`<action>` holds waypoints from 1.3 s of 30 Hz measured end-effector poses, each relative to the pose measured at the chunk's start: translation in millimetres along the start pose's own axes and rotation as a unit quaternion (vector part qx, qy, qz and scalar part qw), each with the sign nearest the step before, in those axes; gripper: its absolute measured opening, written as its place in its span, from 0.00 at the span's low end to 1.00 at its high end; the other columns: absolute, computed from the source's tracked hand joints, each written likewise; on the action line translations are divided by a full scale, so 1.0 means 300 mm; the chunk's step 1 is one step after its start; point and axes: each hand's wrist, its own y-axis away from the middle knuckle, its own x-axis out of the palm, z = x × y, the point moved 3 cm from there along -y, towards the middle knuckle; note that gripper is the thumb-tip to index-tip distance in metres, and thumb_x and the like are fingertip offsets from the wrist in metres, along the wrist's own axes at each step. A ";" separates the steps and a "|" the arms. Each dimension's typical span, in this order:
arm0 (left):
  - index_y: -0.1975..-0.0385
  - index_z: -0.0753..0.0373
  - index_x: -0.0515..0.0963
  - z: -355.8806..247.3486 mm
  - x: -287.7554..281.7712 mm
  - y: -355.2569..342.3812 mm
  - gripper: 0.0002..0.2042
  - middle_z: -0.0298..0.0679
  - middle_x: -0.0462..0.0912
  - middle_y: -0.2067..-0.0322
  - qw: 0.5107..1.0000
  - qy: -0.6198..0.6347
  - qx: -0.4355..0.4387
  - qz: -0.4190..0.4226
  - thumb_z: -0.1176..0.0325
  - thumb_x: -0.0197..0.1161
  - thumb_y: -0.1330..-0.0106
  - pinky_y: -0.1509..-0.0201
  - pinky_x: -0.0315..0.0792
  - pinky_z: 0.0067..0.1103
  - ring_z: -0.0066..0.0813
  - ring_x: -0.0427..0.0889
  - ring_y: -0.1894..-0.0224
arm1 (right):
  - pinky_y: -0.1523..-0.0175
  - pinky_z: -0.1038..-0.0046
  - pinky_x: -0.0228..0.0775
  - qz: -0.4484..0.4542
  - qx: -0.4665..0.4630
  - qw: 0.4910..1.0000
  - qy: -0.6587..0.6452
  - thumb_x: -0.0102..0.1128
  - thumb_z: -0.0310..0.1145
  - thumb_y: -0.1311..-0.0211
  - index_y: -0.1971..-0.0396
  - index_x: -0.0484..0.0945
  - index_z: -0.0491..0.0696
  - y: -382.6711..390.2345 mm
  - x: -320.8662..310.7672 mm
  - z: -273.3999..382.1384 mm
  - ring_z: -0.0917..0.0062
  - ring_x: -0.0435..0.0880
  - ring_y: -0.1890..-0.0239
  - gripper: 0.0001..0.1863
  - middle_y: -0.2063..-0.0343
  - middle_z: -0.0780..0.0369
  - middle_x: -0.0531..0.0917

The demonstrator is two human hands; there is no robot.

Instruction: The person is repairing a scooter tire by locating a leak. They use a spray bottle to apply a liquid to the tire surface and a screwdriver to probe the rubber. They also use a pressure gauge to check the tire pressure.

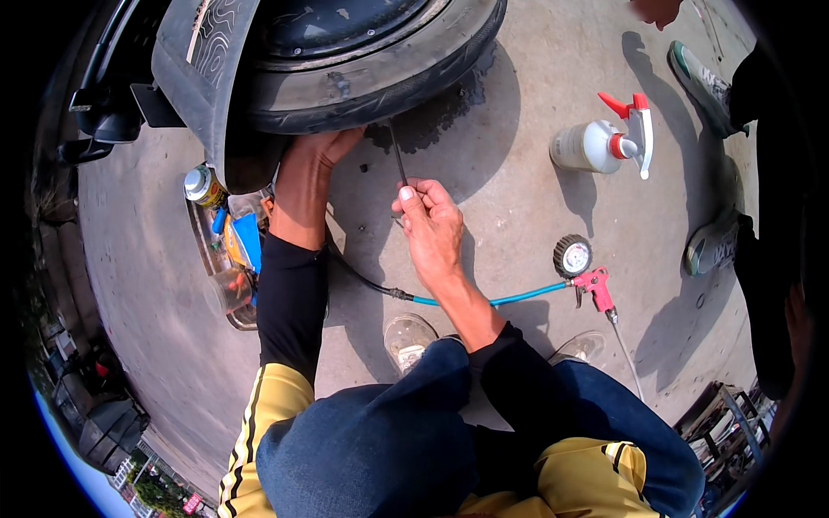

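Observation:
A black tyre (371, 99) on a wheel hangs over the ground in front of me. My left hand (326, 148) reaches in under its near edge and seems to touch it; most of its fingers are hidden there. In my right hand (429, 220), closed with the thumb on top, is a thin dark metal rod (397, 154). The rod's far end meets the underside of the tyre, and I cannot tell whether it goes into the rubber. A dark wet patch (427, 121) marks the concrete beside the tyre.
A white spray bottle (587, 145) with a red-and-white trigger lies at right. Nearer me is a pink inflator gun (594, 281) with a round gauge (572, 255); its blue hose (531, 294) passes beneath my right forearm. A tray (207, 250) of supplies sits left. Another person's shoes (704, 86) stand far right.

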 end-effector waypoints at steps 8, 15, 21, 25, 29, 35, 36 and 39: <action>0.35 0.63 0.78 0.000 0.027 -0.002 0.18 0.44 0.86 0.39 1.000 0.000 -0.006 0.011 0.66 0.62 0.20 0.31 0.81 0.36 0.39 0.85 0.39 | 0.63 0.85 0.66 -0.041 -0.047 0.997 0.035 0.63 0.34 0.19 0.46 0.81 0.42 -0.017 0.024 0.004 0.91 0.73 0.69 0.12 0.65 0.67 0.86; 0.34 0.67 0.77 -0.004 -0.005 -0.013 0.21 0.50 0.85 0.37 0.995 0.057 0.000 0.078 0.63 0.62 0.20 0.33 0.85 0.33 0.42 0.87 0.38 | 0.57 0.79 0.73 0.106 0.053 0.992 0.043 0.56 0.38 0.15 0.43 0.80 0.41 -0.046 -0.014 0.034 0.85 0.78 0.65 0.16 0.62 0.63 0.87; 0.32 0.69 0.75 -0.008 -0.064 -0.014 0.22 0.54 0.83 0.37 0.987 0.138 -0.026 0.080 0.63 0.61 0.20 0.34 0.87 0.35 0.46 0.86 0.37 | 0.51 0.68 0.77 0.206 0.034 0.943 0.259 0.46 0.37 0.14 0.42 0.79 0.41 0.018 -0.092 0.062 0.74 0.83 0.61 0.18 0.62 0.61 0.87; 0.32 0.69 0.75 -0.008 -0.041 -0.009 0.23 0.54 0.83 0.36 0.984 0.158 -0.026 0.081 0.61 0.60 0.19 0.34 0.86 0.36 0.48 0.86 0.37 | 0.49 0.61 0.77 0.268 0.046 0.877 0.395 0.46 0.33 0.16 0.47 0.79 0.42 0.061 -0.167 0.044 0.64 0.85 0.62 0.14 0.66 0.58 0.86; 0.32 0.68 0.75 -0.011 -0.013 0.005 0.23 0.53 0.83 0.35 0.984 0.160 -0.016 0.072 0.61 0.59 0.18 0.33 0.85 0.37 0.47 0.86 0.37 | 0.51 0.60 0.77 0.259 0.056 0.873 0.410 0.49 0.33 0.18 0.55 0.77 0.42 0.046 -0.147 0.075 0.59 0.86 0.63 0.11 0.69 0.55 0.86; 0.39 0.60 0.81 -0.020 0.051 0.022 0.16 0.41 0.88 0.41 0.995 0.091 -0.018 0.025 0.62 0.64 0.20 0.34 0.84 0.34 0.37 0.88 0.42 | 0.58 0.62 0.77 0.140 -0.066 0.898 0.412 0.53 0.31 0.19 0.59 0.78 0.42 0.099 -0.136 0.005 0.63 0.85 0.67 0.09 0.71 0.57 0.86; 0.39 0.60 0.81 -0.025 0.038 0.018 0.16 0.41 0.88 0.42 0.995 0.096 -0.022 0.031 0.62 0.63 0.20 0.34 0.84 0.34 0.36 0.88 0.42 | 0.60 0.66 0.77 0.114 -0.110 0.892 0.424 0.52 0.31 0.19 0.59 0.79 0.42 0.112 -0.138 -0.014 0.69 0.85 0.69 0.10 0.72 0.60 0.85; 0.40 0.59 0.81 -0.026 0.000 0.016 0.14 0.39 0.89 0.43 0.994 0.101 -0.030 0.035 0.62 0.63 0.20 0.36 0.85 0.32 0.34 0.89 0.44 | 0.65 0.73 0.75 0.110 -0.066 0.946 0.298 0.52 0.32 0.17 0.57 0.82 0.42 0.130 -0.144 -0.065 0.78 0.84 0.71 0.12 0.73 0.64 0.84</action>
